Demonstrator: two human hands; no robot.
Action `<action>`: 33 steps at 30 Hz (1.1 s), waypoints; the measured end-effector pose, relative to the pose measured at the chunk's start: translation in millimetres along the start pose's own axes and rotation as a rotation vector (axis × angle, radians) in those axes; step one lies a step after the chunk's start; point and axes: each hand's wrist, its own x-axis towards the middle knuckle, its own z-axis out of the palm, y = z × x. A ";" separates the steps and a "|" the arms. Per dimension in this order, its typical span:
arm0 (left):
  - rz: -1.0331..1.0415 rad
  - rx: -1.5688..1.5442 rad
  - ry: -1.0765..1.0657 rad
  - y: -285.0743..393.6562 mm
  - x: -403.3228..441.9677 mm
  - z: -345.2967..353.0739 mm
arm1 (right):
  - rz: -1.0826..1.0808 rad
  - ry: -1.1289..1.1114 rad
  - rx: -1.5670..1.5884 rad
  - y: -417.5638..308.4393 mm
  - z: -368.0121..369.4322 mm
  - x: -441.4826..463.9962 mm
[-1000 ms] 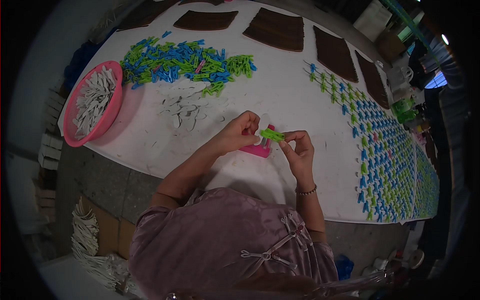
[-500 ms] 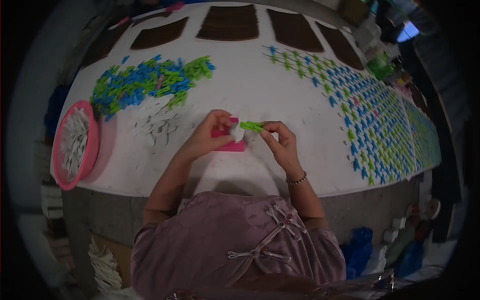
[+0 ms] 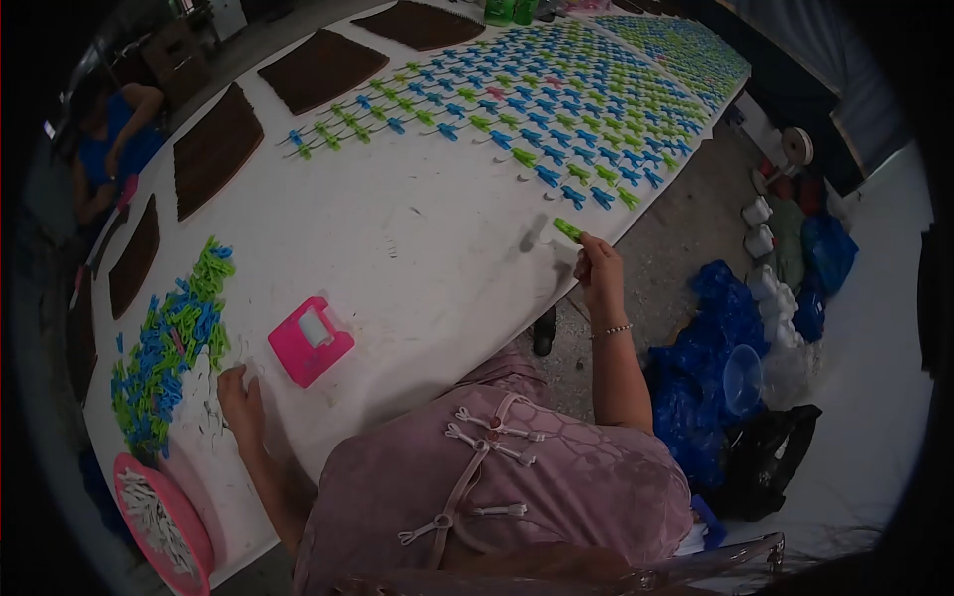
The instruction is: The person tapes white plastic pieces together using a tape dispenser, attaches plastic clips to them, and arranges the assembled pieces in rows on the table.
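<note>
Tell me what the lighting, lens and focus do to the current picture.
Head view: dim light, with a black ring darkening the borders; wide-lens distortion bows the edge of the table; a soft shadow falls beside the green clip in the right hand; the far clips blend together, too small to separate clearly.
</note>
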 end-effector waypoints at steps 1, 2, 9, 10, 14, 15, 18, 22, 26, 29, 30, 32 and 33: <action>-0.095 -0.018 -0.021 7.7 0.2 -2.4 | 0.009 0.090 0.062 1.3 -14.4 6.3; -0.193 -0.035 -0.043 13.4 0.0 -3.9 | 0.020 0.143 0.096 2.6 -26.4 14.0; -0.199 -0.066 -0.025 12.5 -1.2 -2.2 | 0.044 0.251 0.085 5.6 -52.7 47.4; -0.218 -0.062 -0.058 12.3 -1.1 -4.0 | 0.052 0.263 0.073 4.3 -50.9 48.8; -0.244 -0.059 -0.101 14.5 -0.8 -6.8 | 0.054 0.274 0.061 -0.9 -42.6 54.0; -0.243 -0.059 -0.102 12.9 -1.2 -6.6 | 0.054 0.276 0.061 -1.8 -41.3 55.5; -0.248 -0.078 -0.129 9.9 -0.8 -6.3 | 0.045 0.247 0.056 -3.6 -40.1 60.5; -0.253 -0.080 -0.113 12.2 1.0 -8.2 | 0.034 0.232 0.027 -1.5 -43.9 68.2; -0.228 -0.052 -0.120 7.0 1.8 -7.7 | 0.041 0.252 0.009 1.2 -45.2 70.1; -0.190 -0.036 -0.103 6.5 2.3 -8.7 | 0.058 0.261 -0.054 -0.2 -45.7 67.7; -0.192 -0.036 -0.104 8.4 2.7 -10.0 | 0.060 0.261 -0.055 -1.3 -46.7 65.7; -0.255 -0.039 -0.124 13.4 5.4 -14.1 | 0.029 0.315 -0.117 -2.1 -47.3 61.3; -0.261 -0.037 -0.123 13.4 5.7 -15.6 | 0.031 0.310 -0.120 0.2 -46.3 58.9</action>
